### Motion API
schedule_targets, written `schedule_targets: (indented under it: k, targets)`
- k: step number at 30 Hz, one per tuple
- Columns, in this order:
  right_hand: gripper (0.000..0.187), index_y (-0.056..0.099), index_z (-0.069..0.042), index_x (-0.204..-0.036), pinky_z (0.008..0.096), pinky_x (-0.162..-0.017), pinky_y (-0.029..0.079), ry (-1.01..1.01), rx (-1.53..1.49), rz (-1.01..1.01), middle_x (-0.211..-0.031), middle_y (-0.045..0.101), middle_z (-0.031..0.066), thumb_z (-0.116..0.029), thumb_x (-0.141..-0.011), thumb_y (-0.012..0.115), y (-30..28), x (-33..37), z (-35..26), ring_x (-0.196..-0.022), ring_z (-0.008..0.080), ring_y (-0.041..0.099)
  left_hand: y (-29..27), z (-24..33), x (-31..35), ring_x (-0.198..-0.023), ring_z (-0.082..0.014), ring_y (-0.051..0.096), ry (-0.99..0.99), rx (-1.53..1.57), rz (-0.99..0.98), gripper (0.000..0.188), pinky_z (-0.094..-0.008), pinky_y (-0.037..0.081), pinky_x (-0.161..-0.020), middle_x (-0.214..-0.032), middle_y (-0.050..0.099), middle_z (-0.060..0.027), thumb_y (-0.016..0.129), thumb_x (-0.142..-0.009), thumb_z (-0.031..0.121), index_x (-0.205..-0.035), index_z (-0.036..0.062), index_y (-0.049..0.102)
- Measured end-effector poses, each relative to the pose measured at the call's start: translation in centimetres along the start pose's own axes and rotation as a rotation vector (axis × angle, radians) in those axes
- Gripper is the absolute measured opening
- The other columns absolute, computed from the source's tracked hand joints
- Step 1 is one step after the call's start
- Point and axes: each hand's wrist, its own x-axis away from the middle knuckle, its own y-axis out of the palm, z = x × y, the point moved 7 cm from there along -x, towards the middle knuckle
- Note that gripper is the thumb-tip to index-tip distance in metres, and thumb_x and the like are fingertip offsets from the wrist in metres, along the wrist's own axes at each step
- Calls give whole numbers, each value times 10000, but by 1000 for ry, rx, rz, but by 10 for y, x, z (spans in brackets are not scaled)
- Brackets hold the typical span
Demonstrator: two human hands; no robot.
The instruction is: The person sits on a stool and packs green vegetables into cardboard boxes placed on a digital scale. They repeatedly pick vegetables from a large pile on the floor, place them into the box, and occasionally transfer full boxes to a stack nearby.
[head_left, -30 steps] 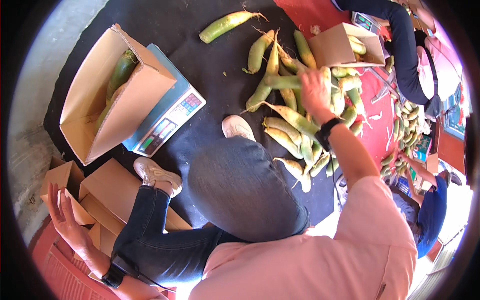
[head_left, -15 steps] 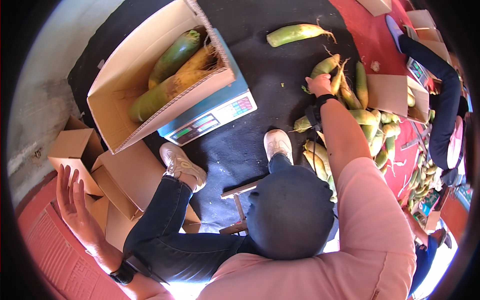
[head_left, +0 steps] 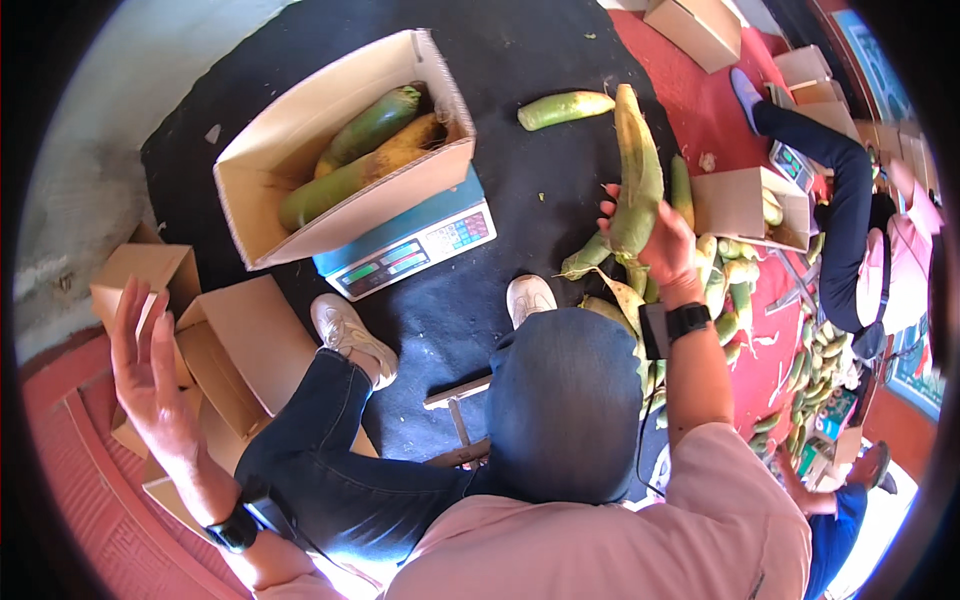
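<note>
My right hand (head_left: 670,245) grips a large green radish (head_left: 638,180) by its lower half, lifting it with the yellowish tapered end pointing away from me. My left hand (head_left: 155,400) is raised on the left with its fingers spread and nothing in it, near the empty cartons. Ahead, an open cardboard box (head_left: 400,200) rests tilted on a blue-and-white digital scale (head_left: 410,255). Inside the box lie several big radishes (head_left: 370,130), green with brownish-yellow ends. Another radish (head_left: 565,110) lies alone on the black mat.
Beside my right forearm spreads a pile of radishes (head_left: 715,275), with a cardboard box (head_left: 735,205) next to it. Open cartons (head_left: 240,330) stand by my left leg. A stool (head_left: 455,400) sits between my legs. Other people (head_left: 840,250) are at the right.
My right hand has picked up a radish from near the pile and brought it upward and closer. The view has shifted slightly; my left hand stays raised and spread.
</note>
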Motion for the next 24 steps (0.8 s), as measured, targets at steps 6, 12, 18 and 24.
schedule_targets:
  k: [6, 12, 18, 24]
  targets:
    - [577, 431, -4, -1280, 352, -864, 484, -140, 811, 12, -1112, 587, 147, -155, -797, 707, 120, -17, -49, -934, 223, 608, -15, 5, 4, -1149, -208, 545, 49, 72, 30, 411, -333, 406, -982, -1272, 553, -132, 588, -902, 87, -1299, 28, 501]
    - [596, 445, -33, -1262, 322, -870, 455, -461, 1651, -493, -1097, 601, 116, -202, -769, 734, 263, -70, -23, -984, 253, 603, -33, 6, 9, -1163, -229, 536, 5, 119, 74, 425, -355, 401, -1012, -1302, 525, -140, 610, -891, 103, -1290, 15, 495]
    - [615, 428, -69, -1278, 399, -946, 427, -194, 2160, -622, -1205, 569, 175, -277, -773, 710, 284, -159, 71, -1128, 320, 544, -29, 0, 4, -1194, -252, 513, 26, 205, 48, 443, -393, 381, -1038, -1318, 502, -164, 627, -885, 126, -1288, 3, 487]
    - [626, 415, -49, -1283, 395, -982, 400, -15, 2230, -728, -1264, 514, 167, -226, -767, 721, 269, -211, 140, -1183, 326, 483, -42, 1, 6, -1193, -277, 516, 55, 225, 81, 463, -430, 377, -1040, -1339, 481, -187, 634, -883, 128, -1299, -1, 478]
